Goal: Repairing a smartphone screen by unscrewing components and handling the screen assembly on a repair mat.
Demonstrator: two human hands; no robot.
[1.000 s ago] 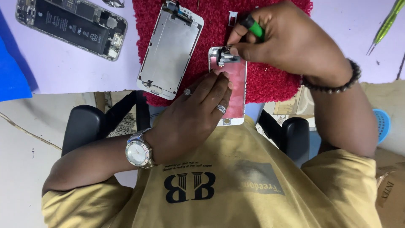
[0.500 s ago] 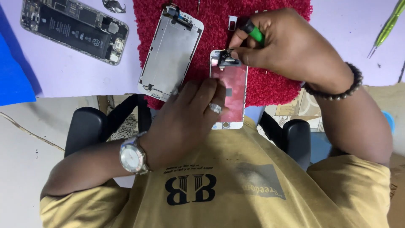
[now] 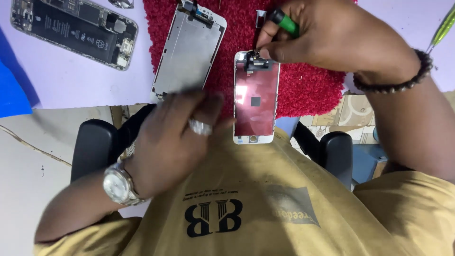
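Nearest me, L hand (image 3: 173, 137) is blurred, fingers loose and holding nothing, just left of the pink screen panel (image 3: 254, 97). Panel's long axis runs away from the person, near end hanging off the red mat (image 3: 308, 85). Beyond, R hand (image 3: 332, 35) pinches a green-handled tool (image 3: 284, 21) at the panel's far end, so R is on it. Second panel (image 3: 189, 47) lies left; opened phone body (image 3: 76, 31) farther left.

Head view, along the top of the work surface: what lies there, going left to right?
Opened phone body → detached screen panel with silver back → pink-backed screen panel → right hand holding a green-handled tool → green tweezers.
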